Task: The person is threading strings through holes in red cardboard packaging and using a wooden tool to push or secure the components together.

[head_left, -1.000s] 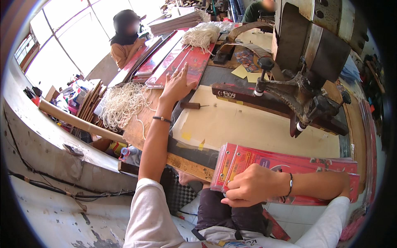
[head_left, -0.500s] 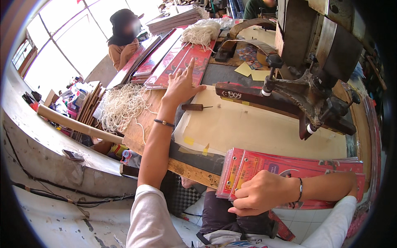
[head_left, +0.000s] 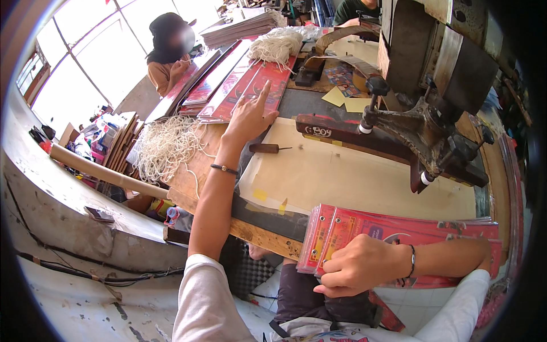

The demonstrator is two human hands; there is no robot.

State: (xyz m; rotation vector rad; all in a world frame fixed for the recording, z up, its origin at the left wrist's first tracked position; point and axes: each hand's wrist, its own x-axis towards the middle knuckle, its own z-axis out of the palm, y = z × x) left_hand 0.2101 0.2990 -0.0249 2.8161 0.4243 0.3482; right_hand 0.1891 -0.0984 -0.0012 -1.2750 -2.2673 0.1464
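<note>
My left hand reaches out over the far side of the bench, index finger stretched and thumb apart, holding nothing. It is over the near edge of red printed sheets. Below its wrist lies a wooden-handled awl with a thin metal tip, on a pale sheet taped to the bench. My right hand is closed over the front edge of a stack of red printed cards with eyelets. Its fingertips are curled under, so whatever they may grip is hidden.
A dark clamp bar on a heavy metal press spans the pale sheet. White string lies tangled at left, with another bundle on the red sheets. One person sits beyond the sheets; another is partly visible at the back.
My left hand has shifted very slightly, its thumb drawn a little closer to the fingers. The right hand stays in place on the cards.
</note>
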